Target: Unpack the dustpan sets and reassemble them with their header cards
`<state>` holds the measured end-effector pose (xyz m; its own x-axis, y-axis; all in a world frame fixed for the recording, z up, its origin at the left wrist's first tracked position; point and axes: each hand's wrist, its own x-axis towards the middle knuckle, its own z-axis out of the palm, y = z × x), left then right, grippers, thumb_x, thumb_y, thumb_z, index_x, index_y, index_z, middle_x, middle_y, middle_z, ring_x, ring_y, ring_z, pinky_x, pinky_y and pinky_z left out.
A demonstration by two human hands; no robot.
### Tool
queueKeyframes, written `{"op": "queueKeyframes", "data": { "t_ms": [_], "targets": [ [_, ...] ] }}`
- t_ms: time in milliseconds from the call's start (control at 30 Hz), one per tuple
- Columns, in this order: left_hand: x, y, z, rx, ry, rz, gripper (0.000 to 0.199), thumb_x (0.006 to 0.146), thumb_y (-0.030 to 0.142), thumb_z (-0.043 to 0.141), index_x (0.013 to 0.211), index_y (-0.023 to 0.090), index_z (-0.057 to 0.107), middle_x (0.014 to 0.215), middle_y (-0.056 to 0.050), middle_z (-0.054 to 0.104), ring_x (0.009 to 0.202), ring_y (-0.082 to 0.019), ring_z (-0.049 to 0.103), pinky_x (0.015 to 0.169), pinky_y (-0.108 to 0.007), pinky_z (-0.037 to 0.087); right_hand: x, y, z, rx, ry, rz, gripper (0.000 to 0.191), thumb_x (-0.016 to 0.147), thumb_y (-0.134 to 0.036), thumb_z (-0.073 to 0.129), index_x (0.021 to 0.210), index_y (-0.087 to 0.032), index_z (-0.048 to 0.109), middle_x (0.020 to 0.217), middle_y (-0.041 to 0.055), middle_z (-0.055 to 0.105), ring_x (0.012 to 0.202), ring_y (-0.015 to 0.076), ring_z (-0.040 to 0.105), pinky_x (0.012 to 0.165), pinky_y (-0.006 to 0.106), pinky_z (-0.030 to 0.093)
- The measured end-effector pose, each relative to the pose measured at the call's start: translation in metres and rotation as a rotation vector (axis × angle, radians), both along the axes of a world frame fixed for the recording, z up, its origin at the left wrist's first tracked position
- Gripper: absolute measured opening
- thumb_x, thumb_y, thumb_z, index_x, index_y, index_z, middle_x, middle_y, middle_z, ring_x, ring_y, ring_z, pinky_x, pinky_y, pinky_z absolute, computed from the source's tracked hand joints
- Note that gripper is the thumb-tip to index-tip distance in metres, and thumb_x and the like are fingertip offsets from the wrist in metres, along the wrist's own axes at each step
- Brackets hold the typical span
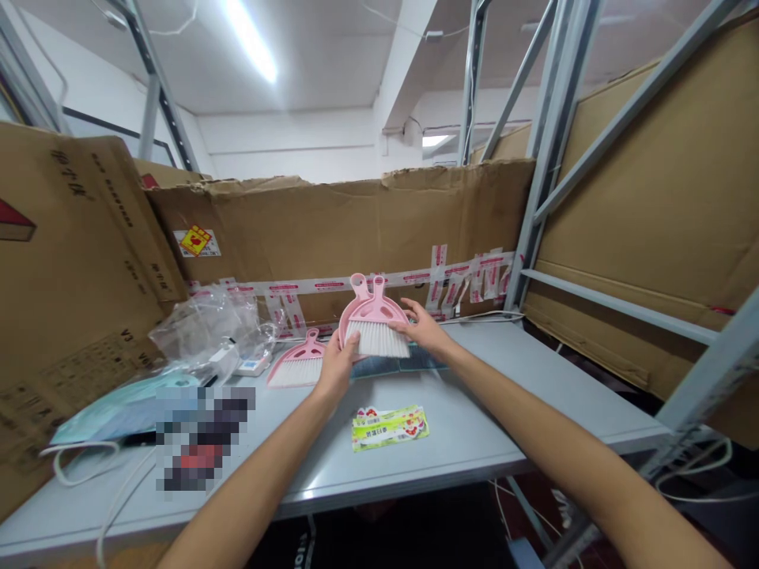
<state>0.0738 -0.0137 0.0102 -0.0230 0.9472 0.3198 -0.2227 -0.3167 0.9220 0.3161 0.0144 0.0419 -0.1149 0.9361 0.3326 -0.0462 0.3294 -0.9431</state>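
A pink hand brush (pixel 379 338) with white bristles is held up above the table, its handle pointing upward. Behind it sits a matching pink dustpan (pixel 344 316), mostly covered by the brush. My left hand (pixel 337 370) is closed on the lower left edge of the dustpan, thumb in front by the bristles. At the right end of the brush, my right hand (pixel 425 330) pinches it with the thumb in front and the fingers partly behind. Another pink brush (pixel 296 368) lies on the table left of my left hand. Yellow-green printed labels (pixel 390 431) lie below the held set.
The grey table (pixel 474 403) is backed by a large cardboard sheet (pixel 344 221). Clear plastic bags (pixel 207 324) and a light-blue packet (pixel 130 403) lie at left. A dark teal flat item (pixel 415 362) lies behind my hands. Metal posts (pixel 542 158) stand at right.
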Motion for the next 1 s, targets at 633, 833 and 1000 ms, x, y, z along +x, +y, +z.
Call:
{"op": "queueKeyframes", "data": {
  "t_ms": [633,833,1000],
  "targets": [
    [-0.001,-0.016,0.016,0.366,0.312,0.270,0.060,0.115,0.055,0.056,0.167,0.026,0.050,0.175,-0.014,0.053,0.167,-0.031,0.044,0.140,-0.049,0.032,-0.034,-0.028,-0.005,0.091,-0.039,-0.067,0.061,0.084,-0.059,0.092,0.125,-0.026,0.062,0.067,-0.0067,0.070,0.042,0.0162,0.062,0.033,0.023,0.043],
    [0.000,-0.017,0.014,0.403,0.332,0.283,0.058,0.116,0.056,0.055,0.165,0.026,0.053,0.174,-0.014,0.054,0.164,-0.031,0.048,0.140,-0.051,0.032,-0.022,-0.026,0.000,0.206,-0.147,-0.198,0.067,0.083,-0.054,0.094,0.137,-0.019,0.073,0.096,0.0071,0.084,0.062,0.0187,0.072,0.044,0.025,0.053],
    [-0.003,-0.013,0.012,0.418,0.353,0.296,0.058,0.116,0.056,0.054,0.166,0.026,0.052,0.174,-0.014,0.054,0.165,-0.032,0.047,0.140,-0.052,0.031,-0.018,-0.031,0.006,0.230,-0.183,-0.133,0.101,0.091,-0.047,0.089,0.179,-0.029,0.044,0.096,0.0033,0.085,0.052,0.0188,0.070,0.044,0.030,0.057]
  ]
}}
